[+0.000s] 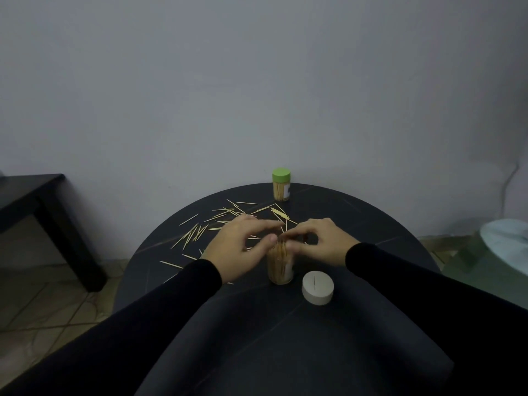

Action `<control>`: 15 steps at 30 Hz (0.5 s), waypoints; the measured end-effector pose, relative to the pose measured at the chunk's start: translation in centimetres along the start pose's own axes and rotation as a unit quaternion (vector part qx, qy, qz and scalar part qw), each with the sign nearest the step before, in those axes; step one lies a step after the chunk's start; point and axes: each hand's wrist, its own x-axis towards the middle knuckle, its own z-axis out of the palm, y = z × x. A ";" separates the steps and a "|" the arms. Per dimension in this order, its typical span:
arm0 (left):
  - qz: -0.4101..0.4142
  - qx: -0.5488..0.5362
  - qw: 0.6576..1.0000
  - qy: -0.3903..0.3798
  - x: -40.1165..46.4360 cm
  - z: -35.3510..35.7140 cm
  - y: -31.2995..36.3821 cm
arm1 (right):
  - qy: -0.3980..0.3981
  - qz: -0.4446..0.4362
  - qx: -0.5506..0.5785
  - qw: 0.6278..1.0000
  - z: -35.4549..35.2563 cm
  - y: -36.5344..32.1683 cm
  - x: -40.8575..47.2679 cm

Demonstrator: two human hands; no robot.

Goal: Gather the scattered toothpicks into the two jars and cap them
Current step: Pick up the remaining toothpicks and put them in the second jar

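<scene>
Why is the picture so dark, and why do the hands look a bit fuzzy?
In the head view the room is dimly lit, so the dark round table swallows detail and only the pale toothpicks stand out; the left hand and right hand look slightly smeared, likely motion blur; the wide lens bends the edges; the green-capped jar stays fairly sharp.
</scene>
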 end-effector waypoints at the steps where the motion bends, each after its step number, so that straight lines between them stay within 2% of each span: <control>1: -0.011 -0.003 1.000 0.024 -0.1 0.0 -0.1 | 0.018 0.012 0.018 1.000 0.1 0.2 0.2; 3: -0.043 0.026 0.997 0.055 0.0 -0.1 -0.4 | 0.050 0.051 0.002 0.997 0.0 0.4 0.7; 4: -0.063 0.058 0.995 0.052 0.0 -0.1 -0.7 | 0.053 0.072 -0.048 0.995 -0.1 0.5 0.9; 6: -0.109 0.157 0.982 -0.006 0.0 -0.1 -1.7 | 0.033 0.103 -0.180 0.978 0.1 0.3 1.1; 8: -0.139 0.263 0.950 -0.097 -0.1 0.0 -2.7 | 0.010 0.129 -0.263 0.956 0.6 0.3 1.4; 11: -0.157 0.312 0.923 -0.160 -0.2 0.4 -3.8 | 0.015 0.164 -0.286 0.944 1.7 0.5 2.4; 15: -0.157 0.308 0.927 -0.146 0.3 1.0 -4.1 | 0.010 0.173 -0.283 0.943 2.3 0.5 3.7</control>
